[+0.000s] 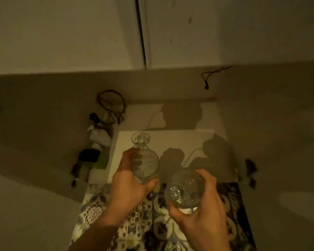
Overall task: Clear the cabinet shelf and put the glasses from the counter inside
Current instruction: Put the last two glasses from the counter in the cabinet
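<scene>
You hold one stemmed glass (pixel 143 160) in your left hand (pixel 129 185) and another glass (pixel 185 189) at 5 o'clock in your right hand (pixel 201 211), fingers wrapped around both, while the cabinet doors (pixel 98 33) at 12 o'clock look closed, so storing remains.

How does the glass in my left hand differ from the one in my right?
The left glass points its foot away toward the wall; the right glass points its foot toward the camera. The left glass is held higher and farther out, the right glass nearer. Both are clear stemmed glasses, each gripped around the bowl.
</scene>
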